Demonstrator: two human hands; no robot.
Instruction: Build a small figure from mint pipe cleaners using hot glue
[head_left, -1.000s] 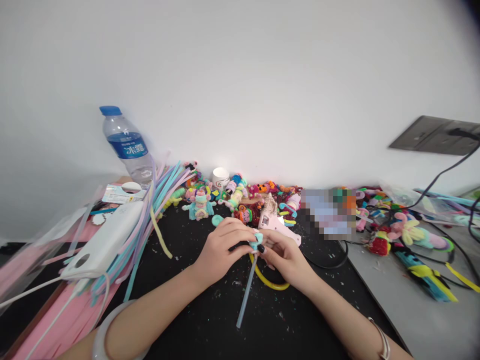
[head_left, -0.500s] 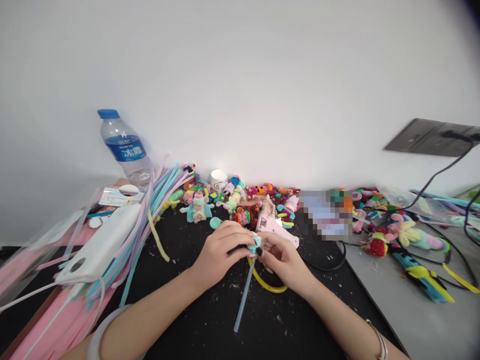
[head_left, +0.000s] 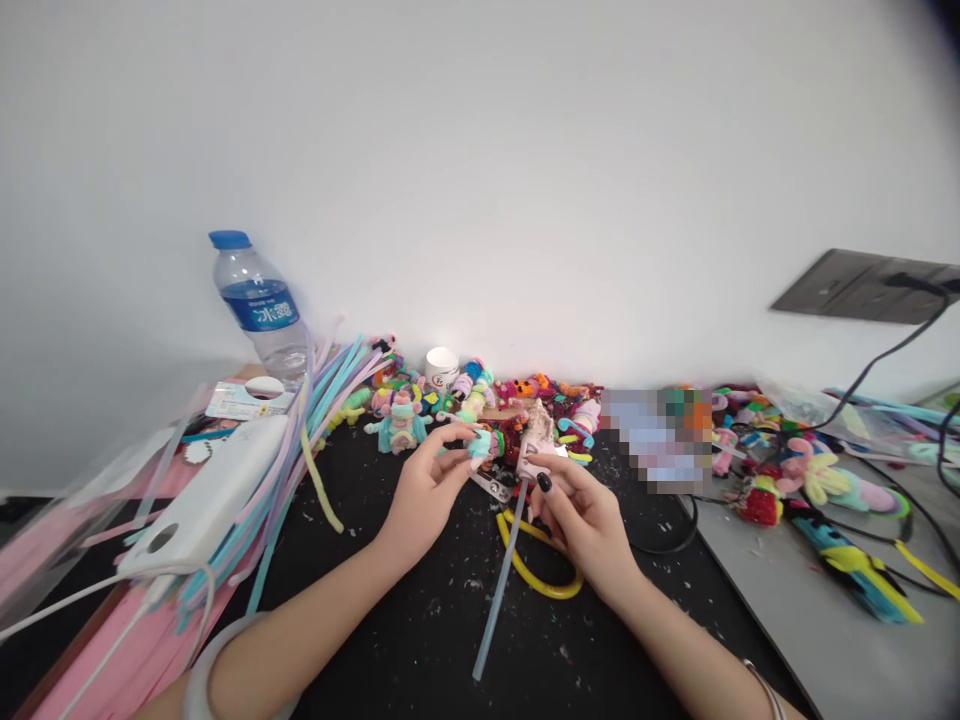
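My left hand (head_left: 429,490) pinches a small light blue fuzzy piece (head_left: 481,446) between thumb and fingertips. To its right, my right hand (head_left: 589,515) is at the pink glue gun (head_left: 534,452); thumb and index finger are apart, index tip close to the gun's body, and the hand hides the handle. I cannot see whether it touches the gun. A long translucent glue stick (head_left: 496,600) extends from the gun toward me over the black table mat (head_left: 420,650). Yellow-handled scissors (head_left: 551,590) lie beneath the right hand, partly covered.
Fuzzy pipe-cleaner dolls (head_left: 401,425) and a white paper cup (head_left: 442,370) line the wall. Left are loose pipe cleaners (head_left: 289,480), a white power bank (head_left: 206,495) and a water bottle (head_left: 259,300). More dolls (head_left: 847,480) and black cables (head_left: 862,370) occupy the right side.
My hands have come apart. The left hand has carried the light blue piece left and up. The right hand has let go of it and its fingers have opened beside the glue gun.
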